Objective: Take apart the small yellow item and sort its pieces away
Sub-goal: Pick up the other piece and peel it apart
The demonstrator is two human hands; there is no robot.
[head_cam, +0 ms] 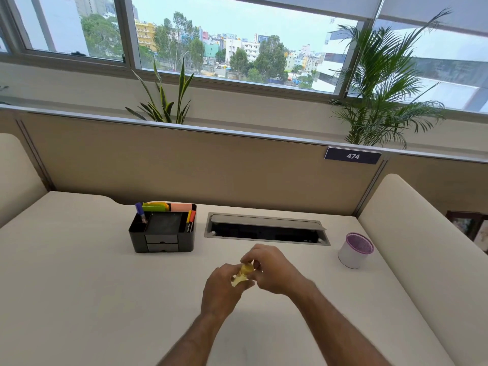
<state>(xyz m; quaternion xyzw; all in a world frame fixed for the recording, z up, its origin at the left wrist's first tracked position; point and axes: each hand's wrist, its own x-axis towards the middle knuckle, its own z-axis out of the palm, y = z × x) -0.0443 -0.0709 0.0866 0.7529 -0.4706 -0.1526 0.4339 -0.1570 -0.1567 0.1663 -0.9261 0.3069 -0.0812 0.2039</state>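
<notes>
A small yellow item (243, 273) is held above the middle of the white desk (79, 286). My left hand (223, 289) grips its lower, wider end. My right hand (273, 270) pinches its rounded upper end with the fingertips. Both hands cover most of the item, so its shape and any joint are hard to make out. The picture is slightly blurred at the hands.
A black desk organiser (163, 229) with pens, markers and coloured notes stands at the back left. An open cable tray (266, 229) lies behind the hands. A white cup with a purple mesh rim (355, 250) stands to the right. Padded partitions wall the desk.
</notes>
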